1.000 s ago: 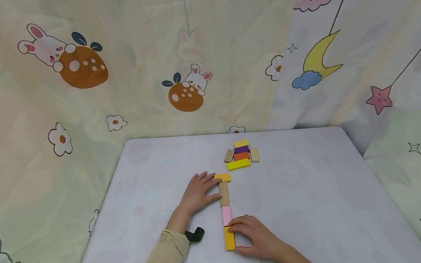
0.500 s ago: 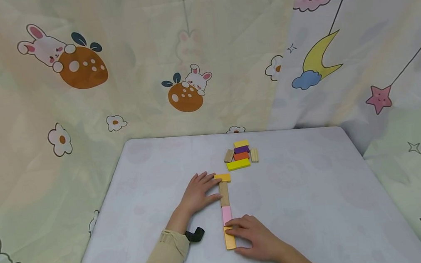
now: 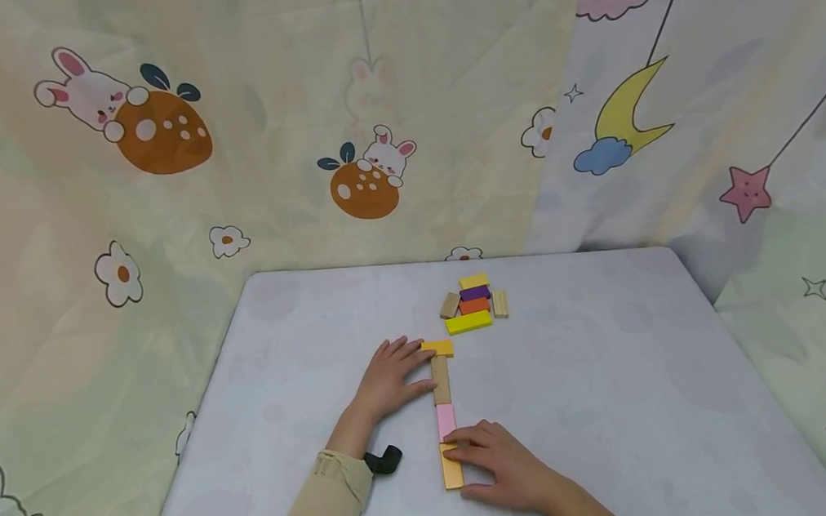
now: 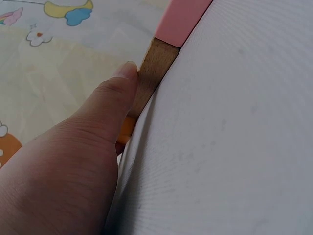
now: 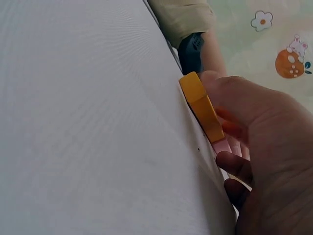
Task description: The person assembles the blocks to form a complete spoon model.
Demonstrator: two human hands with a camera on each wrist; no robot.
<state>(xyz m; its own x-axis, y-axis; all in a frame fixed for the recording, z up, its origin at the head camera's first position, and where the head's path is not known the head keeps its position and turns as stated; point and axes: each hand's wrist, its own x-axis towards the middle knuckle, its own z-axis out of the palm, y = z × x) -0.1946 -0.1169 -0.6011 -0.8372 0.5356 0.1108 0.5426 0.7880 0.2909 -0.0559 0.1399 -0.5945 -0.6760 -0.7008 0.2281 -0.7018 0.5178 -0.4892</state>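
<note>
Tabletop: pale, finely lined, rounded far corners. Upon it, one row of four flat-faced oblong blocks at the centre: an orange-yellow block at the near end, smooth, crisp-edged; a pink block, smooth, corners softened; a plain wood block, brown, grain visible; a yellow crosspiece at the far end. First three: long axes near to far, end to end; the crosspiece lies left to right, capping the row. The orange-yellow block shows a lighter upper face, its far end meeting the pink. Fingers of my right hand: curved and closed about that block from the right, thumb at its near right corner, forefinger over its far end. Fingers of my left hand: spread, fairly straight, forefinger at the crosspiece, thumb against the wood. Farther, slightly right: a cluster of six blocks, yellow, purple, orange-red and bare wood.
</note>
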